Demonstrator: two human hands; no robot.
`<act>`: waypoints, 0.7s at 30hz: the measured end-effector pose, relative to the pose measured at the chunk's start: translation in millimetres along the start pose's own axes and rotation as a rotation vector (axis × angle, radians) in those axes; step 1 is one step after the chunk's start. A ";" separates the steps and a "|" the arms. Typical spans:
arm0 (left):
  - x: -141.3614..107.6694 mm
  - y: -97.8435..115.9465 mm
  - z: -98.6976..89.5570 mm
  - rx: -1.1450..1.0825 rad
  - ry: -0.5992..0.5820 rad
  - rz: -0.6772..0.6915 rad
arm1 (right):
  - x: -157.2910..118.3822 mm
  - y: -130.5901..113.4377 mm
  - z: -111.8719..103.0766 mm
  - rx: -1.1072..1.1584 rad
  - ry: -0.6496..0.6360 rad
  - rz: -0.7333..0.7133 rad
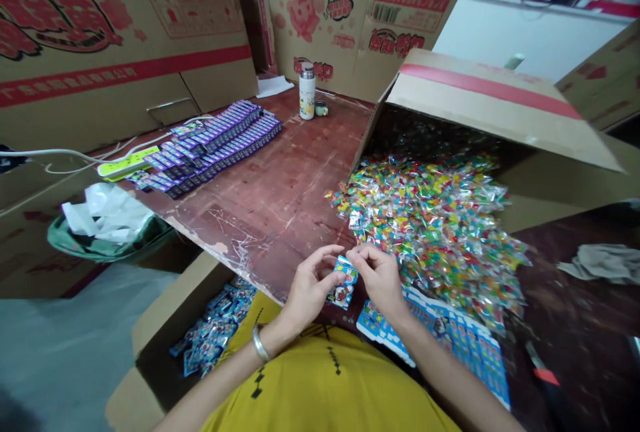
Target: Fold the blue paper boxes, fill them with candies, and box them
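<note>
Between my hands, just over the table's near edge, is a small blue printed candy box (343,285). My left hand (311,283) grips it from the left, thumb across its front. At its upper right corner, my right hand (379,277) has thumb and fingers pinched together; whether a flap or a candy packet is between them is hidden. A sheet of flat blue box blanks (470,345) lies under my right forearm. Beyond my right hand spreads a heap of clear candy packets (430,219). Filled blue boxes (215,329) lie in an open carton at lower left.
A large carton (480,89) lies on its side behind the packets. Rows of purple boxes (215,145) and a yellow-green power strip (129,163) are at left. A flask (307,93) stands at the back beside its cup (321,109). A utility knife (544,372) lies at lower right.
</note>
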State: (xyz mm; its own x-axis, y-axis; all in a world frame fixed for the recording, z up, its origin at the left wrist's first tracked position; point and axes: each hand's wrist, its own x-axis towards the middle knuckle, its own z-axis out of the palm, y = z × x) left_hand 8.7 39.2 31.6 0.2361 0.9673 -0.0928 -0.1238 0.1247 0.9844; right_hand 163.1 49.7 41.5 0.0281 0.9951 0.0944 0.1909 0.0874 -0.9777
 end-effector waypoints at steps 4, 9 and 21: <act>0.9 -5.6 -0.6 0.052 0.047 -0.005 | -13.4 -5.1 5.4 -0.102 -0.009 -0.088; -7.3 20.1 -46.3 0.297 -0.118 -0.044 | -10.7 2.0 -36.4 -0.190 -0.213 -0.010; -42.1 27.9 -132.8 0.976 -0.160 0.064 | -129.6 54.1 -163.4 -1.207 0.261 -0.089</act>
State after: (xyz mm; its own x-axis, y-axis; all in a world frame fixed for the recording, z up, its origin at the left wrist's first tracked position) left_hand -132.7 31.3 43.1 0.3934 0.9155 -0.0848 0.6905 -0.2333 0.6846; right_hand 330.1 -82.0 7.0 0.1365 0.9371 0.3214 0.9803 -0.0810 -0.1800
